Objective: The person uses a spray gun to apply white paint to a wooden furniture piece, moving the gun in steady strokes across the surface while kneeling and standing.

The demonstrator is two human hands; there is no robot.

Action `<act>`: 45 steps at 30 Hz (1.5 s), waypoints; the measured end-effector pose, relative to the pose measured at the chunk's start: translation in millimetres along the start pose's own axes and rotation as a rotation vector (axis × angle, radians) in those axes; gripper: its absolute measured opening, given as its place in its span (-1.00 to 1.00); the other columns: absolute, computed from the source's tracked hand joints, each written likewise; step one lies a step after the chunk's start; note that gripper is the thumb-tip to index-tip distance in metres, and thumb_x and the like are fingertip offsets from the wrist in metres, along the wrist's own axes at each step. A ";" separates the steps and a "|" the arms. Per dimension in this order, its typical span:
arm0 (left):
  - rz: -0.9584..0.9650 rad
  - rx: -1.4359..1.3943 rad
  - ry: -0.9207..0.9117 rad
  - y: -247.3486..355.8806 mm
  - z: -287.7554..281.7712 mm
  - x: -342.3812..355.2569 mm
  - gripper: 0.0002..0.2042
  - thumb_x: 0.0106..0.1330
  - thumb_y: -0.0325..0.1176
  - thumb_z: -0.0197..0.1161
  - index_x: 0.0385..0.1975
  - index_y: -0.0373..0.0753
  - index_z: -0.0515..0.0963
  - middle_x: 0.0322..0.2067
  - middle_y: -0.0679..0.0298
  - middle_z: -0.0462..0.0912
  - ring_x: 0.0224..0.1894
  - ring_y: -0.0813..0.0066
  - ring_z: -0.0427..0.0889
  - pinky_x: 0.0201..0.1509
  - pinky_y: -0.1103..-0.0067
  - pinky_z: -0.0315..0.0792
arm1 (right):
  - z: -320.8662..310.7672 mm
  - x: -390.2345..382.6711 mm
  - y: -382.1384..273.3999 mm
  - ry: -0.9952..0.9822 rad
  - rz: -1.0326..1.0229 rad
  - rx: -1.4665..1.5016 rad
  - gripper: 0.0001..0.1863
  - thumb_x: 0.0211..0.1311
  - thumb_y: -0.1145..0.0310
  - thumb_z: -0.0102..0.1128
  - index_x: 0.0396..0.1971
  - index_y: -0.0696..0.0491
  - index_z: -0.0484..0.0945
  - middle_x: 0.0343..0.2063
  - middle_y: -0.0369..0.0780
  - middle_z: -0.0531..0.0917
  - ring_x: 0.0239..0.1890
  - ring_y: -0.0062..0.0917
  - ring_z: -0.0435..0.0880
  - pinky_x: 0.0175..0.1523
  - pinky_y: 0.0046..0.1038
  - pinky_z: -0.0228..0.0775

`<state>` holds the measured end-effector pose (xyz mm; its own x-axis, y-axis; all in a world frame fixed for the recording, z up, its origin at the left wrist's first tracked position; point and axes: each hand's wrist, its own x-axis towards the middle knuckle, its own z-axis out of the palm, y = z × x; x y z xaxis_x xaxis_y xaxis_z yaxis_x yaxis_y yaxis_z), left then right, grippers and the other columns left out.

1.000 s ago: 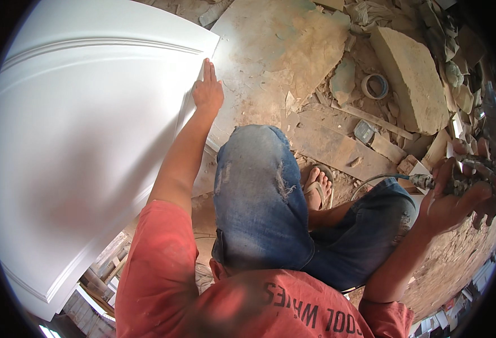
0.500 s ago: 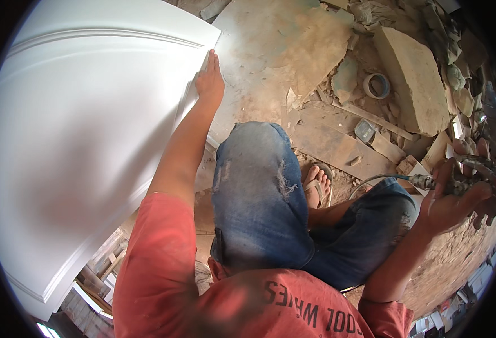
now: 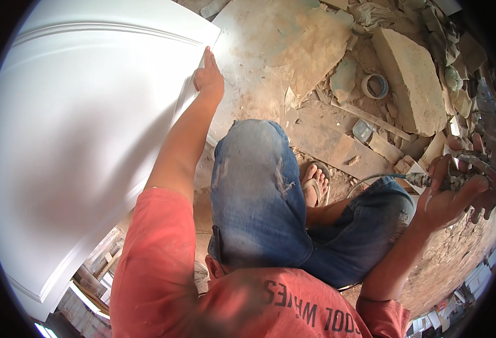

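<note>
A large white panel door [image 3: 85,129] with moulded grooves fills the left of my view. My left hand [image 3: 208,76] rests along its right edge near the upper corner, fingers stretched out toward that corner. At the far right my right hand [image 3: 445,197] grips a metal spray gun [image 3: 473,174], spattered and partly dark, with a thin hose [image 3: 374,177] running from its fitting. My raised jeans-clad knee [image 3: 253,158] is between my hands, and my sandalled foot [image 3: 315,183] is on the dirty ground.
A dusty sheet board [image 3: 282,45] lies ahead. To the right are a thick pale slab [image 3: 408,81], a tape roll [image 3: 374,86], a small clear container [image 3: 362,130], wood strips [image 3: 372,121] and heaped scraps [image 3: 450,34]. Debris also shows at the lower left [image 3: 96,270].
My left hand has slid a little forward along the panel's edge toward the corner, the arm following. My right hand with the spray gun is almost unmoved.
</note>
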<state>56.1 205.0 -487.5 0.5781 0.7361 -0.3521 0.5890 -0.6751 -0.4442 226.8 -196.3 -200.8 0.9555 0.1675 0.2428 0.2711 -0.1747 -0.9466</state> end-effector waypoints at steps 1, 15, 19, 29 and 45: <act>-0.026 -0.029 -0.006 0.0 1.5 -5.7 -0.28 0.24 -0.49 0.09 0.44 -0.31 0.02 0.53 0.21 -0.38 -0.34 0.25 0.68 -0.33 0.45 0.58 | -1.2 -0.4 1.0 -0.007 -0.005 0.007 -0.37 0.49 -0.21 -0.36 0.09 0.11 0.21 -0.14 0.11 0.60 -0.83 -0.66 0.23 -0.64 -0.65 0.13; 0.005 -0.078 -0.110 -8.8 38.2 -15.9 -0.30 0.32 -0.43 0.09 0.45 -0.36 -0.03 0.52 0.24 -0.44 -0.19 0.28 0.66 -0.48 0.45 0.58 | 4.5 0.4 -1.4 0.015 0.053 -0.030 -0.11 0.39 -0.33 -0.26 0.22 0.31 0.26 -0.23 0.04 0.65 -0.78 -0.67 0.23 -0.53 -0.58 0.21; 0.044 -0.036 0.093 -9.3 19.0 -8.5 -0.28 0.33 -0.43 0.07 0.46 -0.33 -0.09 0.52 0.24 -0.44 -0.18 0.27 0.67 -0.48 0.44 0.58 | 4.9 1.7 -3.4 0.019 0.053 -0.064 -0.12 0.40 -0.32 -0.31 0.25 0.27 0.26 -0.20 0.02 0.65 -0.76 -0.68 0.21 -0.52 -0.58 0.19; 0.109 -0.015 0.058 -7.0 2.6 -5.4 -0.24 0.23 -0.47 0.11 0.47 -0.23 -0.02 0.53 0.23 -0.28 -0.31 0.29 0.70 -0.30 0.45 0.58 | 7.5 3.8 0.0 0.017 0.026 -0.008 -0.23 0.46 -0.24 -0.29 0.07 0.31 0.27 -0.27 0.09 0.63 -0.82 -0.67 0.23 -0.63 -0.64 0.14; -0.031 -0.096 -0.035 -17.5 17.4 -30.4 -0.25 0.25 -0.47 0.13 0.46 -0.28 -0.02 0.53 0.21 -0.29 -0.26 0.36 0.66 -0.41 0.47 0.56 | 5.0 7.9 -0.3 -0.002 0.051 0.011 -0.18 0.43 -0.28 -0.25 0.05 0.35 0.34 -0.29 0.06 0.66 -0.80 -0.70 0.26 -0.60 -0.62 0.16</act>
<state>18.4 195.3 -483.3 0.5393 0.7569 -0.3691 0.6590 -0.6522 -0.3746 233.7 -190.1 -199.6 0.9678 0.1605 0.1939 0.2209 -0.1722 -0.9600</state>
